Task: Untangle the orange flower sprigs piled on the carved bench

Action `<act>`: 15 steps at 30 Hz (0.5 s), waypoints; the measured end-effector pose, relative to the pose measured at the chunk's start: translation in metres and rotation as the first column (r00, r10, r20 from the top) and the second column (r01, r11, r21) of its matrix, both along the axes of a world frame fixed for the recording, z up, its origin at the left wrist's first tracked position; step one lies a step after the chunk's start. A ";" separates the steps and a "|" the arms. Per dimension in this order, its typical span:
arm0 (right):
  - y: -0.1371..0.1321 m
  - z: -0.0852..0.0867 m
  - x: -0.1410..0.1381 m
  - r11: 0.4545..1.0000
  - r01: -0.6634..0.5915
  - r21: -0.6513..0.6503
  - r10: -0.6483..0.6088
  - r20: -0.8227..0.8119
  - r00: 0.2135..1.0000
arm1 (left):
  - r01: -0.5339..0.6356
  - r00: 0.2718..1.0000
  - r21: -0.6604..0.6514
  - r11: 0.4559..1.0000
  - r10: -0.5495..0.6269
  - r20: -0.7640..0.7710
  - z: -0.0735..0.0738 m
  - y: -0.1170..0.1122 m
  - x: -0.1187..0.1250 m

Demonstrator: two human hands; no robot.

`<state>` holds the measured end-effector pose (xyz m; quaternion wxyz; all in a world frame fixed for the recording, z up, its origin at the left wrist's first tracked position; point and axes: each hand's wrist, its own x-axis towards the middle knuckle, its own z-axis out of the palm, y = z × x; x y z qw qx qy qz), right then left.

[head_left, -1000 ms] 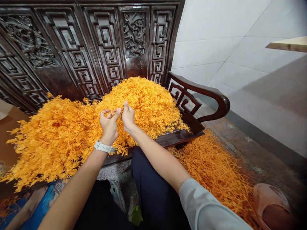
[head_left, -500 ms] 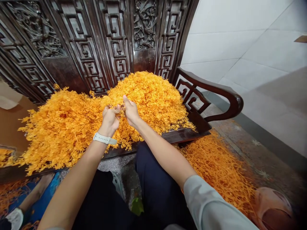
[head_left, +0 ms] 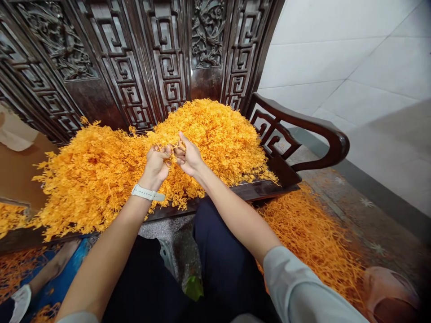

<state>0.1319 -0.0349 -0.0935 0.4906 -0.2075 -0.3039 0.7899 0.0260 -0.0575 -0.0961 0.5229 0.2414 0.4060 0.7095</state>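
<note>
A big heap of orange plastic sprigs (head_left: 101, 175) covers the seat of a dark carved wooden bench (head_left: 256, 190). My left hand (head_left: 156, 164), with a white watch on the wrist, is closed around a small orange sprig (head_left: 173, 146) just above the heap. My right hand (head_left: 189, 155) meets it from the right and pinches the same sprig with thumb and fingers. Both hands touch at the fingertips.
The bench's carved backrest (head_left: 134, 58) rises behind the heap and its curved armrest (head_left: 303, 130) stands at the right. More orange strands (head_left: 310, 237) lie on the floor at the right. Another person's leg and white shoe (head_left: 20, 300) show at lower left.
My view has shifted a little left and down, so the bench sits further right. My hands stay together on the sprig; my right hand has rolled palm-up and its fingers have closed in.
</note>
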 end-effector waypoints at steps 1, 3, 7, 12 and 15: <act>0.001 -0.001 0.001 1.000 -0.019 -0.013 0.019 -0.023 1.000 | -0.007 1.000 0.000 1.000 0.007 0.004 0.001 -0.001 0.000; 0.003 -0.001 0.005 0.998 -0.052 -0.037 0.049 -0.072 0.996 | 0.005 1.000 -0.006 1.000 -0.005 0.019 0.005 -0.003 0.000; 0.004 0.003 0.018 0.999 -0.022 -0.043 0.012 -0.213 0.977 | 0.102 0.993 0.069 0.992 -0.106 0.053 0.016 -0.007 -0.005; 0.007 0.001 0.024 0.989 0.142 0.027 -0.135 -0.175 0.975 | 0.133 0.975 0.151 0.979 -0.102 -0.197 0.024 -0.005 -0.015; 0.011 -0.006 0.021 0.973 0.229 0.026 -0.229 0.010 0.973 | 0.272 0.870 0.161 0.949 -0.171 -0.463 0.022 -0.002 -0.026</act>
